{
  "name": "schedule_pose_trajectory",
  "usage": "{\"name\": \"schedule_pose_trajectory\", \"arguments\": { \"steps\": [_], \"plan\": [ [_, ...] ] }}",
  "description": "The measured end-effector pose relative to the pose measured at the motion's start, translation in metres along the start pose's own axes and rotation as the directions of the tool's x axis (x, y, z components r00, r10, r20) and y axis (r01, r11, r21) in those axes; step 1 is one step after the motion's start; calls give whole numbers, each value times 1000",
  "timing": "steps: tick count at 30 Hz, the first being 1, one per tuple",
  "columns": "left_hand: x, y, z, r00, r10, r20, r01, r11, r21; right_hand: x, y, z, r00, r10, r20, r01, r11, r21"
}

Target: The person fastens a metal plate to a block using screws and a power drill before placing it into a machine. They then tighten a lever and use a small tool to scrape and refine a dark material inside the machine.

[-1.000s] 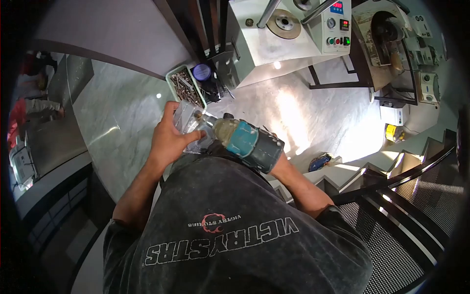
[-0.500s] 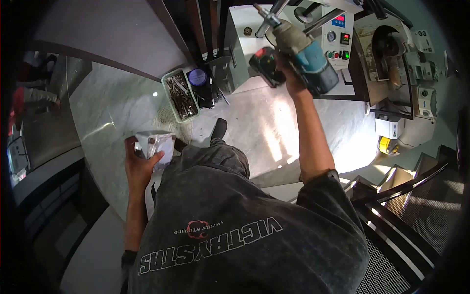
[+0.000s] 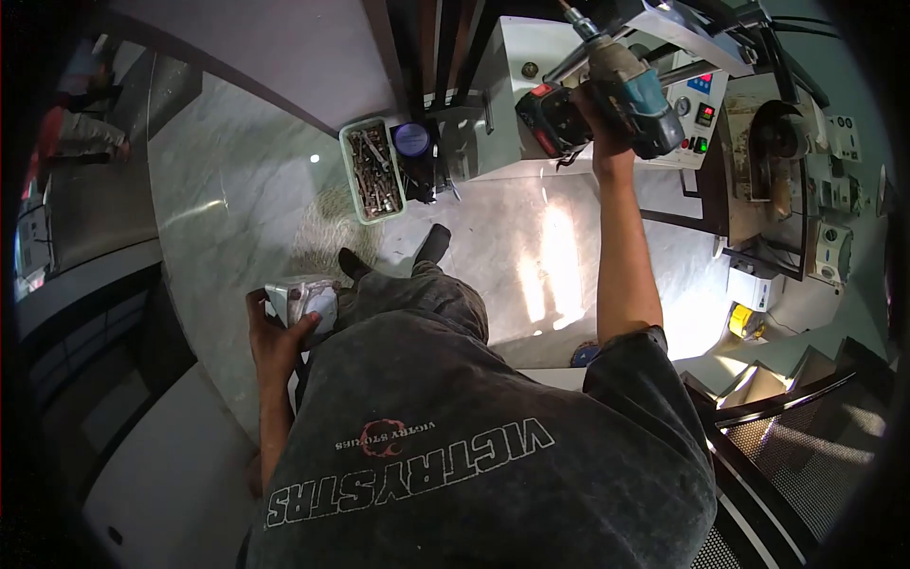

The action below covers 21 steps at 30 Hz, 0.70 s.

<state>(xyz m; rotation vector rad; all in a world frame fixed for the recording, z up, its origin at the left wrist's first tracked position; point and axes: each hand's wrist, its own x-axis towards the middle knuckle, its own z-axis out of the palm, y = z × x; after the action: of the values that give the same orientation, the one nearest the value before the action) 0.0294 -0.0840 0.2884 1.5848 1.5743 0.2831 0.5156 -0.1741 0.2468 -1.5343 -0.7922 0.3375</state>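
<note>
My left hand (image 3: 275, 346) is closed on a clear plastic bag (image 3: 305, 296) with small brownish pieces in it, low at the left beside my leg. What the pieces are I cannot make out. Raised at the upper right, my right hand (image 3: 603, 133) grips the handle of a teal and black cordless impact driver (image 3: 652, 100). Its silver chuck and bit (image 3: 580, 24) point up and left, in front of a white machine cabinet (image 3: 531, 114). The black and red battery (image 3: 553, 119) shows at the handle's base.
On the floor ahead stands a pale green tray (image 3: 350, 175) of loose bolts and metal parts, alongside a purple-lidded tub (image 3: 411, 139). A grey panel (image 3: 256, 57) rises at the upper left. Perforated black metal seating (image 3: 815, 446) lies at the right. Another person (image 3: 85, 133) is at far left.
The whole view has shifted, so the tray and cabinet sit further right. The impact driver is now higher and further right in view. Both my feet show; the bag stays in my left hand.
</note>
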Motion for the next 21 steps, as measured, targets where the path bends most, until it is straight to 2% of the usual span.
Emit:
{"name": "schedule_pose_trajectory", "arguments": {
  "steps": [2, 3, 5, 6, 8, 10, 11, 12, 13, 14, 15, 16, 17, 18, 21],
  "plan": [
    [5, -10, 3, 999, 24, 23, -22, 997, -72, -6, -8, 5, 991, 30, -128, -25, 999, 36],
    [9, -18, 4, 999, 25, 26, -23, 997, -75, -10, -9, 6, 991, 29, -130, -25, 999, 32],
    [18, -32, 6, 988, 148, 44, -142, 981, -130, -19, -3, 0, 990, -30, -139, -2, 974, -224],
    [19, -25, 3, 988, 139, 63, -133, 987, -91, -29, 6, -6, 986, -65, -154, 17, 955, -297],
    [23, -24, 2, 985, 135, 107, -116, 979, -167, -67, 3, 3, 916, -82, -392, 1, 979, -204],
    [29, -29, 0, 981, 131, 146, -92, 964, -249, -132, 16, -3, 957, 20, -288, -133, 916, -379],
    [33, -34, -1, 982, 118, 148, -74, 960, -271, -184, 38, -13, 942, 265, -206, -319, 896, -308],
    [36, -41, -2, 983, 104, 152, -56, 955, -290, -238, 56, -18, 909, 413, -61, -376, 744, -553],
    [38, -47, -5, 981, 107, 162, -56, 955, -292, -303, 82, -25, 814, 570, 109, -425, 714, -556],
    [40, -53, -8, 982, 100, 160, -51, 957, -286, -344, 42, -5, 546, 836, 57, -697, 492, -522],
    [44, -56, -13, 983, 96, 156, -49, 959, -279, -388, 25, 5, 212, 971, 110, -917, 236, -321],
    [49, -59, -18, 982, 102, 162, -55, 960, -273, -480, 57, -6, 379, 805, 456, -732, 562, -384],
    [51, -62, -23, 982, 112, 150, -66, 958, -280, -510, 23, 1, 271, 846, 458, -808, 459, -370],
    [52, -65, -29, 982, 121, 145, -76, 956, -284, -521, -8, 11, 205, 887, 414, -870, 359, -338],
    [64, -72, -44, 978, 109, 180, -59, 962, -265, -540, -53, 36, 157, 936, 316, -947, 234, -222]
  ]
}}
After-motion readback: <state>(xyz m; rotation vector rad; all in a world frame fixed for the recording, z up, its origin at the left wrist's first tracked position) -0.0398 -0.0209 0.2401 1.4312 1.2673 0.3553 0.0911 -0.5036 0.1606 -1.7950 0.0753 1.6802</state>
